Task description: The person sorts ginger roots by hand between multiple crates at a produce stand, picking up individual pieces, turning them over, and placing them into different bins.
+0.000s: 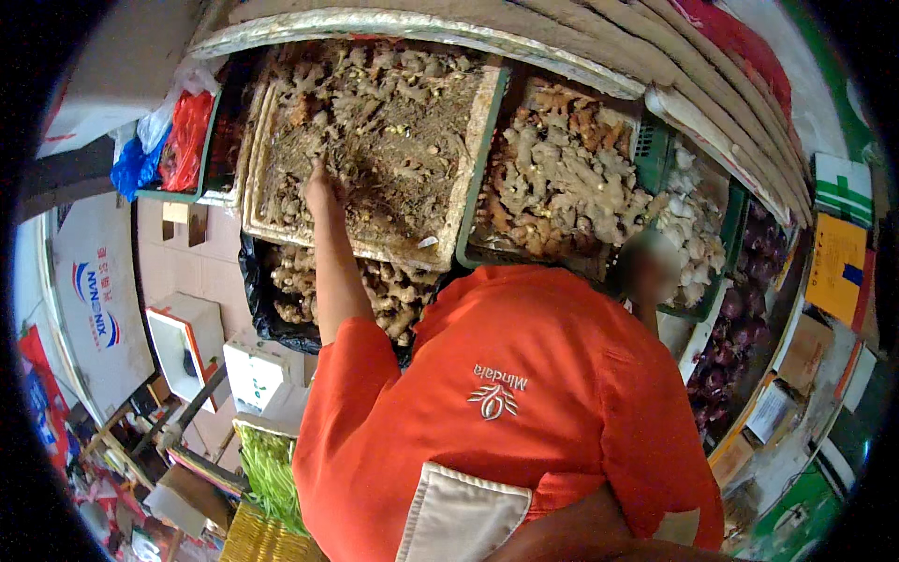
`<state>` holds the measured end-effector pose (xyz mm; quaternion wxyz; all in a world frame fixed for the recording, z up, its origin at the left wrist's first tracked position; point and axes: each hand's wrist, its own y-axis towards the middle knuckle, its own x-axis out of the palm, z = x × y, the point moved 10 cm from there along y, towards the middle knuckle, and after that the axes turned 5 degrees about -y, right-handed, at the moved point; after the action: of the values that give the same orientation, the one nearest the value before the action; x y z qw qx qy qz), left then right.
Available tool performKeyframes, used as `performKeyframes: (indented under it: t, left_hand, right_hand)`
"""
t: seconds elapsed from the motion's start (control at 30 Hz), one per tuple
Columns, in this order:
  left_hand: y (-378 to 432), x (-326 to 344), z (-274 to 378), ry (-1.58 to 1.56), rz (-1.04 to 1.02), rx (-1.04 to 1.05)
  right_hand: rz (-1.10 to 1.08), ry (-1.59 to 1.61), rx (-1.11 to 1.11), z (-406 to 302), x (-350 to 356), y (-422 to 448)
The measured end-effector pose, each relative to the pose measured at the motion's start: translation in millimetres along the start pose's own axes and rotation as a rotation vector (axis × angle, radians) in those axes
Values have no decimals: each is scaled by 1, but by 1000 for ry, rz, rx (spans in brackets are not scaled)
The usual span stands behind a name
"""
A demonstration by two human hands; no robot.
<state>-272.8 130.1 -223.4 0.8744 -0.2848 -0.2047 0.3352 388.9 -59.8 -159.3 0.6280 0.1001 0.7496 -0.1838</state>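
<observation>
My left hand (324, 191) reaches down to the left part of a worn foam box (460, 183). Its fingertips are at the dry soil and root scraps, and whether they grip a piece is unclear. Loose ginger roots (365, 95) lie mostly along the far side of that box. To the right, a green plastic crate (484, 190) holds a heap of ginger (562, 175). My right hand (647, 267) is blurred, near the edge between this heap and the white garlic bulbs (692, 232); its fingers cannot be made out.
More ginger (390, 298) fills a container lined with a black plastic bag (256, 295) below the foam box. Red onions (730, 330) lie at the right. Red plastic bags (186, 140), a white foam box (179, 344) and green vegetables (270, 471) are on the left.
</observation>
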Motion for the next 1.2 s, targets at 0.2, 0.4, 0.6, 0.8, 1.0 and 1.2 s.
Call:
performKeyframes:
  t: [0.2, 0.4, 0.6, 0.8, 1.0, 1.2]
  left_hand:
    - [4, 8, -10, -478, -18, -164]
    - [23, 21, 33, 746, -107, 292]
    - [12, 14, 32, 534, -24, 291]
    - [18, -6, 23, 587, -16, 249]
    - [-13, 3, 25, 544, -6, 127]
    - [-41, 71, -7, 242, -407, 120]
  right_hand:
    - [500, -609, -329, -29, -22, -16]
    - [337, -1, 103, 54, 26, 10]
    - [123, 197, 67, 26, 24, 11]
    - [61, 267, 163, 28, 27, -1]
    - [15, 419, 429, 18, -17, -8]
    - [-2, 691, 338, -3, -20, 6]
